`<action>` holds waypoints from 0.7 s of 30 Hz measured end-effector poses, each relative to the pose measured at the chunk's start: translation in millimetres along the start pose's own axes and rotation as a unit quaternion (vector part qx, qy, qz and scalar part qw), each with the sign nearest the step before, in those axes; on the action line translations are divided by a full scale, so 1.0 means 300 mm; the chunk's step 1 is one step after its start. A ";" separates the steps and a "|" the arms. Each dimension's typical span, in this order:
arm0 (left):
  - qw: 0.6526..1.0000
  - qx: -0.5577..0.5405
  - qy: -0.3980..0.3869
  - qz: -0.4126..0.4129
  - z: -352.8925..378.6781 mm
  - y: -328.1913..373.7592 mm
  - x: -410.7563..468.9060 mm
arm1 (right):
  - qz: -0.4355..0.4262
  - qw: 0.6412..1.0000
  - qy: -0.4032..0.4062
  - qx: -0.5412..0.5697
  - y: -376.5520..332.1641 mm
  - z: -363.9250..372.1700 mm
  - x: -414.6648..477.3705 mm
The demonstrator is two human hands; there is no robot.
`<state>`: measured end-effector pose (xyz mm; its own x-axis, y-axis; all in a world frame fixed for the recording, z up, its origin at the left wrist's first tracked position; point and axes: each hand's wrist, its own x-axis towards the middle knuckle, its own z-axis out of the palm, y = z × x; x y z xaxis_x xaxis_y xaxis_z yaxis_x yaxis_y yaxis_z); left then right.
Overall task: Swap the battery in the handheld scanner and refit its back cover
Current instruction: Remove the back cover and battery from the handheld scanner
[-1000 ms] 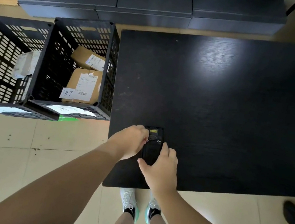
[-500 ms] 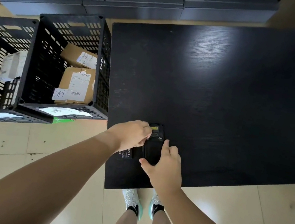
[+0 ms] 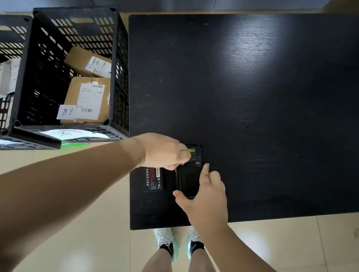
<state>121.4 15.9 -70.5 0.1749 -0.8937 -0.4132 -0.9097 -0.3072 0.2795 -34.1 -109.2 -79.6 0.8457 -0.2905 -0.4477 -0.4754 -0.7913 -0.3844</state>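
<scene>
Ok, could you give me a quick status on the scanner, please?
Left hand at scanner top. Right hand gripping its lower end. Battery lying beside it on table. Nothing in the way.

A second ago the left hand [image 3: 164,152] lay closed against the left edge of the scanner [image 3: 191,174]; now it has lifted toward the scanner's top end, fingertips at the exposed compartment. That uncovers a flat black battery [image 3: 157,179] — labelled, with a red stripe — lying on the table [image 3: 273,116] just left of the scanner, hidden a second ago and only partly visible since.
</scene>
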 end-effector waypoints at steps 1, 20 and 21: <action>1.000 0.005 -0.009 0.005 -0.004 -0.003 0.005 | -0.003 1.000 0.002 0.002 0.001 0.001 0.000; 0.976 0.139 -0.116 0.125 -0.082 -0.054 0.059 | -0.024 0.999 -0.001 -0.024 0.010 0.000 -0.002; 0.975 0.139 -0.118 0.128 -0.087 -0.052 0.059 | -0.025 0.999 0.002 -0.025 0.010 -0.001 -0.003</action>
<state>148.5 -3.5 -59.5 -0.1323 -0.8190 -0.5583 -0.9849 0.0450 0.1674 -36.1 -111.3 -80.1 0.8685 -0.2523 -0.4266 -0.4208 -0.8301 -0.3658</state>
